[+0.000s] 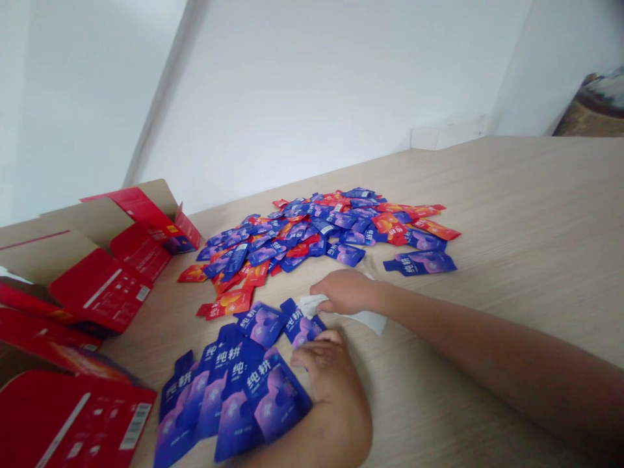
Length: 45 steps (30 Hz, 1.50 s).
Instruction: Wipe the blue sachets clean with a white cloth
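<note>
My right hand (344, 291) is closed around a white tissue (368, 320), part of which presses on a blue-and-purple pouch (298, 324). With curled fingers, my left hand (319, 359) grips the lower edge of that same pouch just above the table. Left of my hands, several more blue pouches (227, 383) lie overlapping in a fanned group. One blue pouch (260, 325) sits at the top of that group, beside the one I hold. Behind my hands spreads a large heap of blue pouches (277, 234) mixed with orange-red pouches (234, 302).
Several opened red cardboard boxes (104, 286) stand in a row along the left, flaps up. A single blue pouch (422, 262) lies apart, right of the heap. A white wall (316, 91) rises behind the wooden table (531, 227), with a small white box (424, 138) against it.
</note>
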Tool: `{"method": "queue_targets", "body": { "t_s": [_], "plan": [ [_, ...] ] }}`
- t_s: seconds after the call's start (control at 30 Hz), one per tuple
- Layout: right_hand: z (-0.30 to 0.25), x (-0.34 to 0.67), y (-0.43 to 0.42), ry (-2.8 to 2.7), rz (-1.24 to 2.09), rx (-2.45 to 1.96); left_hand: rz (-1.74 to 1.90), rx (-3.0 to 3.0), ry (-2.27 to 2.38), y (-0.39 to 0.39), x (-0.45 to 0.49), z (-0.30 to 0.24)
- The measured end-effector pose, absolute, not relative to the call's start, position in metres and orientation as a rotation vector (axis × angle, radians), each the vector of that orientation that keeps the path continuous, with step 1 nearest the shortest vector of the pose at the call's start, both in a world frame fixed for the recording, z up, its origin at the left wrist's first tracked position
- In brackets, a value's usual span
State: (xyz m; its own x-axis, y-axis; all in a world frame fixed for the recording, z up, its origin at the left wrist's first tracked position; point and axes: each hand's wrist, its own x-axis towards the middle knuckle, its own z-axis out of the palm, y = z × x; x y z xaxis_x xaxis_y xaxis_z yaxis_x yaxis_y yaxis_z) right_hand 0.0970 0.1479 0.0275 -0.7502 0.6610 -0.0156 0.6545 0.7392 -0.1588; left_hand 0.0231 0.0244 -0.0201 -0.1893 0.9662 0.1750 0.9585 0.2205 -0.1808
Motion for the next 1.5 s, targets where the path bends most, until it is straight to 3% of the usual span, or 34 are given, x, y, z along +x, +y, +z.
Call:
{"method": "queue_targets", "body": {
  "t_s": [0.1,0.2,0.47,0.6,0.87,1.17,1.5],
  "plan": [
    [0.037,0.096,0.141,-2.866,0.239,-1.029,0.457,-1.676,-2.031,0.027,0.026,-0.018],
    [0.044,0.088,0.123,-2.893,0.29,-0.874,0.585,-1.652,-2.026,0.031,0.026,-0.019],
    [0.024,0.085,0.131,-2.92,0.409,-0.862,0.633,-1.617,-2.035,0.03,0.03,-0.018],
    [0.027,0.093,0.143,-2.871,0.247,-1.03,0.648,-1.58,-1.957,0.029,0.031,-0.019],
    [0.035,0.08,0.115,-2.909,0.381,-0.784,0.676,-1.624,-2.0,0.033,0.03,-0.022],
    [0.022,0.096,0.15,-2.854,0.306,-1.061,0.615,-1.611,-1.893,0.031,0.027,-0.027],
    [0.025,0.084,0.128,-2.952,0.397,-0.853,0.628,-1.629,-1.989,0.032,0.031,-0.022]
  ]
}}
